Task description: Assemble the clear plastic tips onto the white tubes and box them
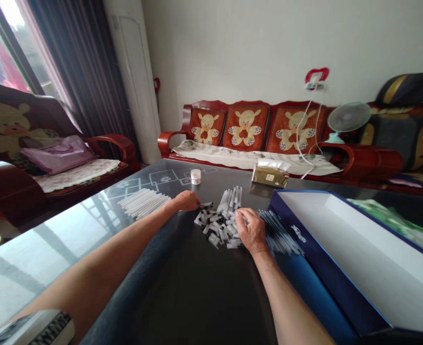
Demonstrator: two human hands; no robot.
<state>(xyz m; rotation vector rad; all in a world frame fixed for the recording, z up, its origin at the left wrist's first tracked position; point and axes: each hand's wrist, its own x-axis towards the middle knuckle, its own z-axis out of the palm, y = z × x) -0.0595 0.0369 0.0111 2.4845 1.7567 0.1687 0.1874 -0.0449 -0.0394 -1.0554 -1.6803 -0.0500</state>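
Note:
My left hand (187, 200) is closed, its fingertips pinching what looks like a small clear pen cap (207, 205) with a dark end. Just right of it spreads a loose pile of clear and black pen caps (218, 225). My right hand (251, 231) rests at the pile's right edge with fingers curled together; whatever they hold is hidden. Beyond the caps lie several whitish pens or pen tubes (230, 198). A bundle of thin dark pen refills (283, 235) lies right of my right hand. White pen barrels (144, 203) are stacked in a row behind my left forearm.
A large blue box with a white inside (369, 254) takes up the table's right side, with green plastic packaging (398, 223) beside it. A small white jar (196, 177) and a tissue box (269, 176) stand toward the back of the glossy dark table (197, 292).

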